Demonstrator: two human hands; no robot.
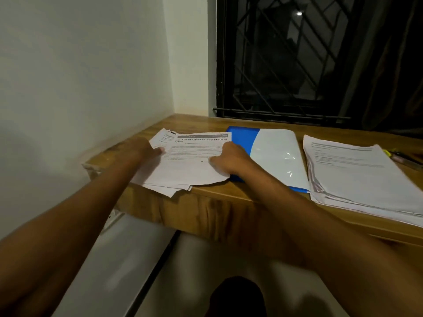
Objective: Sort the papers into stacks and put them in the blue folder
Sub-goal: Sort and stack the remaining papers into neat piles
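While your two hands work at the left end of the wooden desk [206, 121], a loose pile of papers [190, 170] lies between them. Its long axis runs from the front edge toward the back, the printed heading is at the far end, and its fanned near corners hang over the front edge. Your left hand [150, 152] meets the pile's left side. Its fingertips are hidden by the top sheets, so I cannot tell whether it grips. Your right hand [229, 160] curls its fingers round the pile's right edge, with the thumb lying on the top sheet.

One blue folder [240, 132] lies open mid-desk, touching the pile, its long axis also front to back. A second, tidier stack of papers [357, 177] sits just right of it, reaching the front edge. That makes two paper piles in all. Blurred pens [404, 157] lie at the right edge.
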